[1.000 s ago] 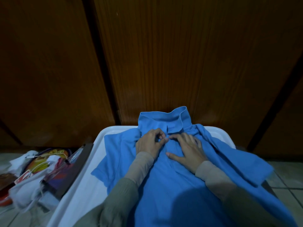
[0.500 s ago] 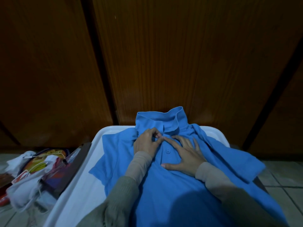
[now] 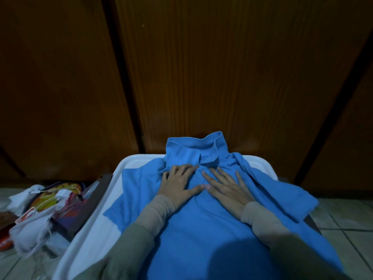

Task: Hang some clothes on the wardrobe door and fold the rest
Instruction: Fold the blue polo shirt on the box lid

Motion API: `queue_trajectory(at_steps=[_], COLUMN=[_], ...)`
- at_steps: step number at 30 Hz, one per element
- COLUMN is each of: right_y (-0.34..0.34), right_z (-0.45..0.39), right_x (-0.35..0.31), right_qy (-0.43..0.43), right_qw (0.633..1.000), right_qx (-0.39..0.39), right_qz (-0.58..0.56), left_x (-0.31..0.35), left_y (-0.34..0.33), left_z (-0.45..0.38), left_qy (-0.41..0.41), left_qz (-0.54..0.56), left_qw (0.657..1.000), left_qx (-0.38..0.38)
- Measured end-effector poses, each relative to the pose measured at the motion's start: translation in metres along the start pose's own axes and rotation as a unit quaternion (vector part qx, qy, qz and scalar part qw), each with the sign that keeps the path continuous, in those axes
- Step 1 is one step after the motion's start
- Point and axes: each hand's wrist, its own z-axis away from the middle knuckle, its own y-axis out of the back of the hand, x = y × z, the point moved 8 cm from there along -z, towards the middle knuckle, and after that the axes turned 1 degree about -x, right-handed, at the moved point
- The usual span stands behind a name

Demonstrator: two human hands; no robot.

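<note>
The blue polo shirt point(image 3: 201, 229) lies front-up on the white tray point(image 3: 129, 164), frame centre. Left hand point(image 3: 178, 186) and right hand point(image 3: 228, 188) press flat below the collar, fingers spread, gripping nothing. Step: smoothing. Next, probably, folding the sleeves inward.

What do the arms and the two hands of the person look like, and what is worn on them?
Both hands are bare: the left hand and the right hand wear no gloves, and no rings or watch can be seen. Each arm has two layers: a grey-green ribbed knit outer sleeve, and under it a beige ribbed inner cuff which reaches the wrist. No markings show.
</note>
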Motion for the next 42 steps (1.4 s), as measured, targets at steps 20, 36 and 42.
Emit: queue_trajectory(at_steps=[20, 36, 42], right_y=[0.005, 0.009, 0.017], right_z=[0.015, 0.019, 0.038], right_x=[-0.011, -0.007, -0.014], right_qy=[0.072, 0.08, 0.104], right_qw=[0.996, 0.996, 0.988], right_qx=[0.057, 0.047, 0.078], right_qz=[0.022, -0.006, -0.088], left_x=[-0.004, -0.014, -0.021], left_y=[0.014, 0.011, 0.025], left_z=[-0.001, 0.01, 0.034], left_qy=[0.122, 0.091, 0.07], left_qz=[0.012, -0.019, 0.038], left_qw=[0.991, 0.995, 0.996], left_qx=[0.046, 0.033, 0.047])
